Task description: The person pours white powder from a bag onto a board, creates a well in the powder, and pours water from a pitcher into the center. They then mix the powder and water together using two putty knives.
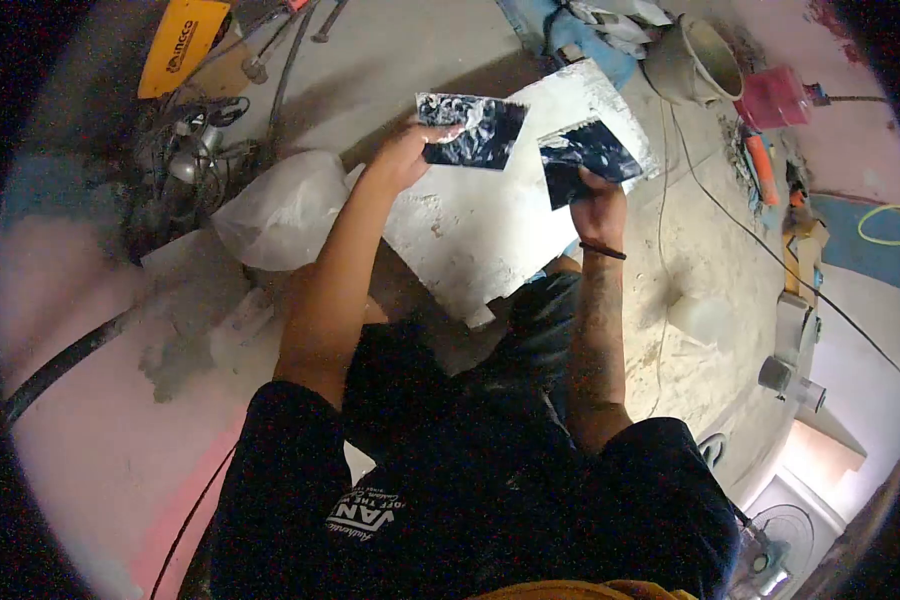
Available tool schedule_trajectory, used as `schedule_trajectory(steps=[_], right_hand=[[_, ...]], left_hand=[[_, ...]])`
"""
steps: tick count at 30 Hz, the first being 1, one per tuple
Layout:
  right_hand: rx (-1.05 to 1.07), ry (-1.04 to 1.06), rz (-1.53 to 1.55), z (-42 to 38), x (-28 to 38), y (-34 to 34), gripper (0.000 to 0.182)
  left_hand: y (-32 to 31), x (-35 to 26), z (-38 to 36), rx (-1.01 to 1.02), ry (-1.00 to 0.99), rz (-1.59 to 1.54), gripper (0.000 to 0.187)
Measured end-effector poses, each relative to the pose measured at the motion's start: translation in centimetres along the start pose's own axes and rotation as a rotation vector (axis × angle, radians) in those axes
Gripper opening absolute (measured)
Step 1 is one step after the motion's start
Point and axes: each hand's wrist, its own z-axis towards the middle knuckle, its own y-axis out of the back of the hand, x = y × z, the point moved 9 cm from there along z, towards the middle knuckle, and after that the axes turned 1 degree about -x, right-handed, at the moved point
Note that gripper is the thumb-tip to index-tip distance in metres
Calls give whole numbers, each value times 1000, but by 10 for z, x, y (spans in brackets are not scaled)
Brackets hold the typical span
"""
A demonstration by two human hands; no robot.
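Observation:
My left hand [406, 157] grips the near left edge of a dark rectangular plate [488, 135], its thumb on top. White paste is smeared over much of that plate. A second dark plate [585, 150], streaked with white, is pinched in my right hand [601, 208], which wears a dark band at the wrist. The two plates are held apart, tilted differently. Beneath both lies a white board [470, 230] with paste marks and rough edges, in front of my legs. My fingers under the plates are mostly hidden.
A clear plastic bag [282, 212] sits left of the board. Tangled cables and tools lie behind it, near a yellow case [182, 45]. At the back right stand a dirty bucket [695, 60] and a pink container [775, 97]. A cable [740, 218] crosses the floor at right.

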Motion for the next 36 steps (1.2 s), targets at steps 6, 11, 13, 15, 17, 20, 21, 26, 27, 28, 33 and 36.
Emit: schedule_trajectory(steps=[6, 11, 13, 15, 17, 20, 21, 26, 27, 28, 33, 36], right_hand=[[32, 232, -669, 26, 11, -21, 26], [89, 176, -805, 45, -26, -38, 32], [151, 244, -912, 40, -33, -65, 28], [201, 396, -1107, 42, -40, -85, 31], [235, 386, -1040, 43, -55, -93, 33], [307, 227, -865, 52, -85, -100, 39], [272, 372, -967, 54, -84, -103, 39], [216, 512, -1273, 55, -95, -125, 32], [221, 529, -1285, 54, -99, -129, 30], [224, 546, -1297, 53, -103, -134, 29], [385, 642, -1375, 24, -109, -164, 28], [579, 571, -1274, 16, -114, -151, 30]], left_hand=[[4, -3, -3, -109, -92, 783, 49], [-9, -17, -14, -58, -35, 643, 68], [-9, -24, -18, -56, -131, 611, 64], [1, -31, -9, -121, -267, 618, 56], [18, -48, -11, -354, -428, 674, 34], [23, -59, -26, -541, -655, 507, 27], [17, -60, -27, -541, -662, 507, 27], [-12, -69, -45, -636, -776, 827, 23], [-13, -74, -52, -700, -782, 916, 22], [-14, -79, -55, -701, -785, 914, 22], [6, -87, -54, -764, -790, 862, 21], [24, -89, -50, -816, -778, 813, 16]])
